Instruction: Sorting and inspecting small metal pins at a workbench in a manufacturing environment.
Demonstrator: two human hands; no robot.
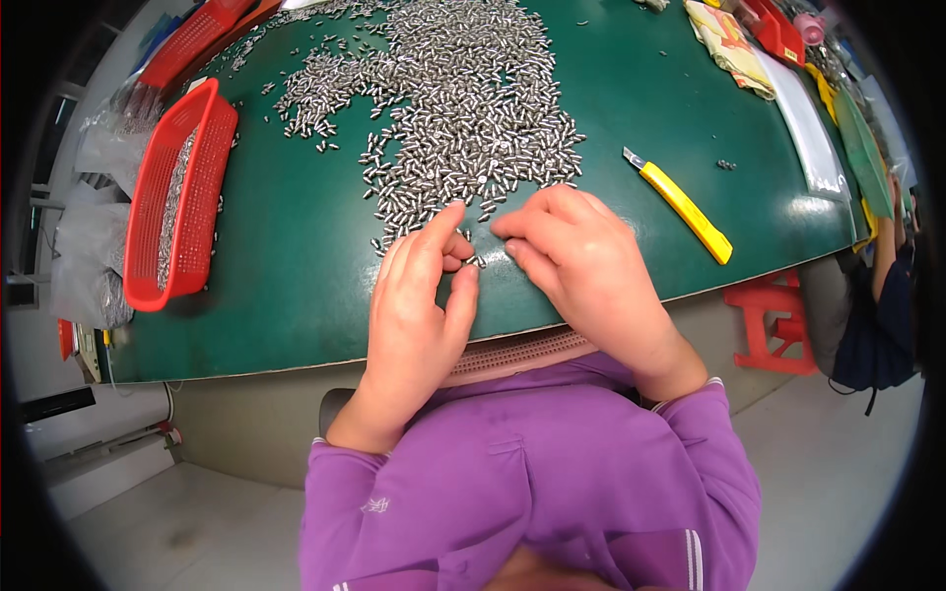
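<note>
A large spread of small silver bullet-shaped metal pieces (463,108) covers the middle of the green table (296,256). At its near edge is my left hand (419,295), index finger stretched forward and thumb apart from it, the other fingers curled. A few loose metal pieces lie by its thumb tip and fingers. Across a small gap, my right hand (586,246) has its fingers bent and drawn together toward the thumb, close to the same pieces. Whatever its fingertips may hold is too small or hidden to tell.
On the left stands a red perforated basket (212,197) with more metal pieces inside. A yellow utility knife (687,212), blade out, lies on the right. A pink basket rim (522,355) shows below the table edge. Beyond are a red stool (774,320) and another person's dark clothing (877,330).
</note>
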